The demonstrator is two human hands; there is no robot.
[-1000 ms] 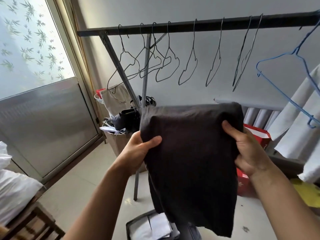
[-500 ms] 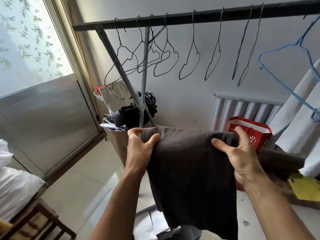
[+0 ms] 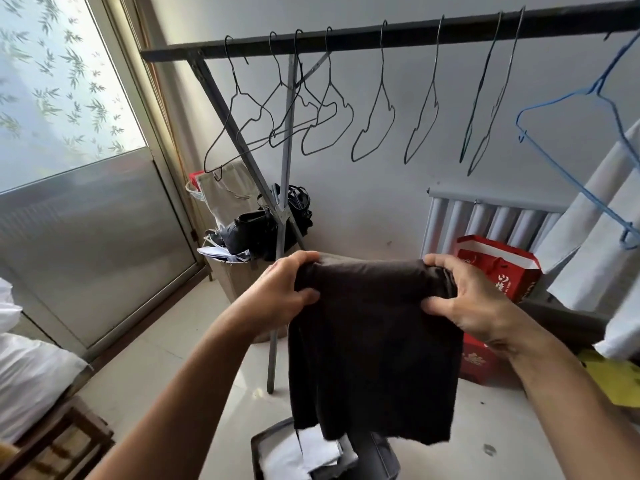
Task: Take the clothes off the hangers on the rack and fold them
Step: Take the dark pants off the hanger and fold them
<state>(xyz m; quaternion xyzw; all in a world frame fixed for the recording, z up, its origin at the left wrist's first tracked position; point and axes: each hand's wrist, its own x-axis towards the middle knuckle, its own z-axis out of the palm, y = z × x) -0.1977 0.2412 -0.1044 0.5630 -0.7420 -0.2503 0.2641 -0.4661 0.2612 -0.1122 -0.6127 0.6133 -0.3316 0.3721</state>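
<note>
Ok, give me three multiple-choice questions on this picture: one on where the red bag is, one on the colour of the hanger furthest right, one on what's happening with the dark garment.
1. Where is the red bag? A in front of the radiator; B hanging from the rack; C on the bed.
2. What colour is the hanger furthest right? A black; B blue; C white.
3. What state is the dark garment in? A on a hanger; B flat on the floor; C held up in the air.
Answers: 1 A, it stands before the radiator. 2 B, its wire is blue. 3 C, the left hand and right hand grip its top edge.
</note>
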